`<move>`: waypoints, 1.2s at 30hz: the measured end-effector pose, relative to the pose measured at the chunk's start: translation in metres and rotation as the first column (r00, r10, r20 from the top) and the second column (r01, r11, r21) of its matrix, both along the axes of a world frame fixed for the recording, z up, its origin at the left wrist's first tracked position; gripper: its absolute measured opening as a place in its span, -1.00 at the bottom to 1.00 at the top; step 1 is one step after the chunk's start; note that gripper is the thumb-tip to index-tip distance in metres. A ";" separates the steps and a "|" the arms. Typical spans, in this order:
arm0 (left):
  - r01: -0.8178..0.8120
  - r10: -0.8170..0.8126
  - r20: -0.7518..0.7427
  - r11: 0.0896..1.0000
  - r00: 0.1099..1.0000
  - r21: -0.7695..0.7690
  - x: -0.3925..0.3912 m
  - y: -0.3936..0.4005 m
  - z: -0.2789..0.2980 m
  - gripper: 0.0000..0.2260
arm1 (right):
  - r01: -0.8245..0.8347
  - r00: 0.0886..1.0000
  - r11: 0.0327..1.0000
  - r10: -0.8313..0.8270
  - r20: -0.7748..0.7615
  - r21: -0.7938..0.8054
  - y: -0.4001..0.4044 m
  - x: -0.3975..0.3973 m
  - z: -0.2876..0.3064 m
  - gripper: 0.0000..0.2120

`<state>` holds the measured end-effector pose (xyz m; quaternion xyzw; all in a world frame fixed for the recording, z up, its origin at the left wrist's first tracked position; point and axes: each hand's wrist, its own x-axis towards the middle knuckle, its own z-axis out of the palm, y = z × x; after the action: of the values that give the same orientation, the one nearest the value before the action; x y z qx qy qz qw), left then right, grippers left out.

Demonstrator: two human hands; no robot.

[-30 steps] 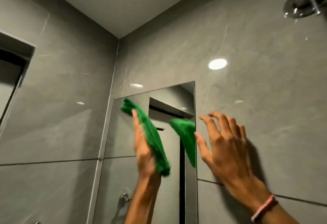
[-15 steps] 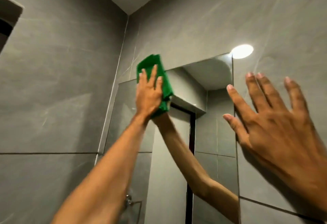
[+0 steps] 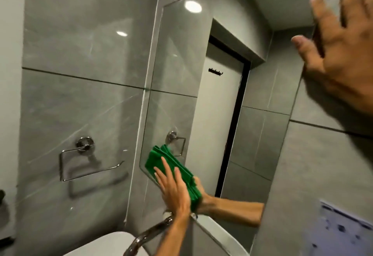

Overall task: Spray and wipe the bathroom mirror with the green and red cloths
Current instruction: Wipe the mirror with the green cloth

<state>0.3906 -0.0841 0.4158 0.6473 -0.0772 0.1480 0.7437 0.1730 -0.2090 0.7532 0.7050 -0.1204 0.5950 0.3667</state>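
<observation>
Your left hand point(image 3: 175, 192), fingers flat, presses green cloth point(image 3: 157, 159) at 7 o'clock corner of mirror point(image 3: 177, 73); right hand point(image 3: 343, 53) splayed, empty. Risk: cloth slides off edge, wrist knocks tap point(image 3: 145, 235).

Green cloth point(image 3: 161, 161): folded, pressed flat vs lower-left corner of mirror point(image 3: 260, 134). Mirror: frameless, wall-mtd, rounded corner.

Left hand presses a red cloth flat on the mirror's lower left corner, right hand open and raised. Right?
Wrong colour: the head view shows a green cloth. The left hand presses it flat on the mirror at its lower left corner; the right hand is open and raised.
</observation>
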 end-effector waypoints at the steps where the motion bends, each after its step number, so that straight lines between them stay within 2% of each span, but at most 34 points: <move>1: 0.019 -0.019 0.082 1.000 0.996 0.005 -0.028 -0.006 0.018 -0.49 | 0.048 0.999 0.998 -0.048 0.000 0.033 0.017 -0.008 0.001 -0.32; 5: 0.011 -0.031 0.436 0.999 0.900 0.050 -0.116 -0.035 0.101 -0.49 | 0.097 0.995 0.990 -0.098 -0.002 0.103 0.050 -0.056 -0.015 -0.33; 8: -0.015 -0.042 0.714 0.997 0.699 0.073 -0.115 -0.044 0.239 -0.49 | 0.135 0.990 0.987 -0.137 0.018 0.090 0.047 -0.085 -0.022 -0.31; 10: -0.052 -0.044 0.802 0.994 0.596 0.093 -0.106 -0.038 0.334 -0.50 | 0.150 0.989 0.987 -0.151 0.010 0.063 0.044 -0.093 -0.022 -0.30; 11: -0.051 -0.061 0.817 0.993 0.574 0.110 -0.094 -0.031 0.373 -0.51 | 0.147 0.989 0.987 -0.148 0.007 0.068 0.043 -0.095 -0.021 -0.30; 12: -0.034 -0.072 0.804 0.993 0.590 0.114 -0.078 -0.025 0.397 -0.51 | 0.156 0.988 0.985 -0.157 0.004 0.074 0.040 -0.096 -0.022 -0.30; 14: -0.051 -0.047 0.738 0.993 0.674 0.109 -0.030 -0.017 0.398 -0.52 | 0.168 0.986 0.982 -0.169 0.004 0.087 0.037 -0.095 -0.023 -0.30; 15: -0.063 -0.025 0.683 0.993 0.730 0.104 -0.006 -0.012 0.375 -0.52 | 0.178 0.984 0.979 -0.178 -0.002 0.096 0.036 -0.094 -0.025 -0.30; 17: -0.048 -0.014 0.537 0.994 0.844 0.102 0.032 0.001 0.298 -0.53 | 0.185 0.983 0.980 -0.185 -0.009 0.079 0.032 -0.091 -0.030 -0.31; 19: 0.002 -0.026 0.384 0.998 0.923 0.062 0.037 0.008 0.205 -0.52 | 0.169 0.986 0.982 -0.169 -0.004 0.082 0.031 -0.089 -0.030 -0.32; 22: -0.002 -0.013 0.206 0.997 0.978 0.072 -0.035 -0.001 0.063 -0.50 | 0.140 0.990 0.987 -0.140 0.001 0.083 0.028 -0.086 -0.031 -0.32; 25: 0.009 -0.012 0.032 0.995 0.999 0.102 -0.146 -0.023 -0.015 -0.51 | 0.099 0.995 0.991 -0.099 -0.004 0.094 0.028 -0.089 -0.029 -0.32; 27: 0.084 -0.077 -0.113 0.994 0.991 0.063 -0.186 -0.035 -0.002 -0.46 | 0.064 0.998 0.992 -0.063 -0.010 0.105 0.032 -0.094 -0.026 -0.31; 29: 0.153 -0.151 -0.232 0.988 0.961 -0.011 -0.196 -0.037 0.038 -0.44 | 0.032 0.999 0.994 -0.030 -0.015 0.102 0.034 -0.098 -0.029 -0.32; 31: 0.130 -0.141 -0.116 0.986 0.983 -0.101 -0.194 -0.040 0.095 -0.43 | -0.021 1.000 0.995 0.020 0.004 0.102 0.036 -0.105 -0.027 -0.33; 33: 0.108 -0.098 0.072 0.983 0.993 -0.148 -0.191 -0.041 0.166 -0.41 | -0.052 0.998 0.993 0.054 -0.013 0.107 0.036 -0.111 -0.027 -0.34; 36: 0.117 -0.046 0.399 0.981 0.916 -0.155 -0.189 -0.042 0.290 -0.39 | -0.201 0.978 0.958 0.209 -0.018 0.205 0.036 -0.123 -0.017 -0.35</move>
<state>0.2020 -0.1264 0.7060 0.5325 -0.2387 0.2501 0.7726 0.0503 -0.1731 0.7361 0.7587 -0.0994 0.6005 0.2321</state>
